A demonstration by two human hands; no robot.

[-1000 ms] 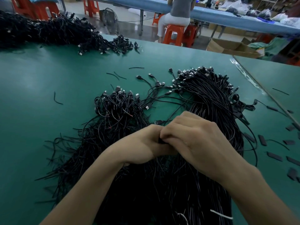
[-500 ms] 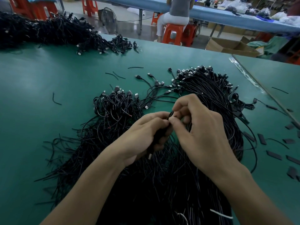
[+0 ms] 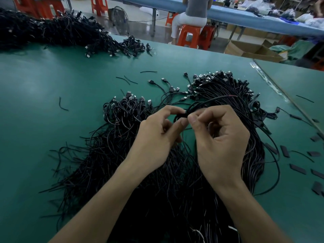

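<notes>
Tangle of thin black cables nearest, round-sheathed and matte, cut ends splayed like bristles across the smooth green surface. Above it, left hand and right hand raised side by side, backs up, wrists bent slightly inward, thumb tips nearly touching. Left grip narrow: thumb and forefinger pinching a small cable coil, remaining fingers curled beneath. Right grip likewise closed on the same cable just beside the coil, forefinger hooked over thumb, other fingers folded toward the palm. From the pinch, a loose length of that cable arcing up and rightward to a reddish tip, clear of the heap below. Just beyond the left hand, a bundle of looped cables with boxy, silver-mouthed plugs on top. Beyond the right hand, a thicker sheaf with plugs crowded at its far end. Toward the right edge, flat black oblong pieces scattered apart. Further left, short curved wire offcuts. Far left, a long shaggy heap of more black cables. Past the surface's far edge, an open cardboard box, glossy orange plastic stools, a seated person at a long blue table.
</notes>
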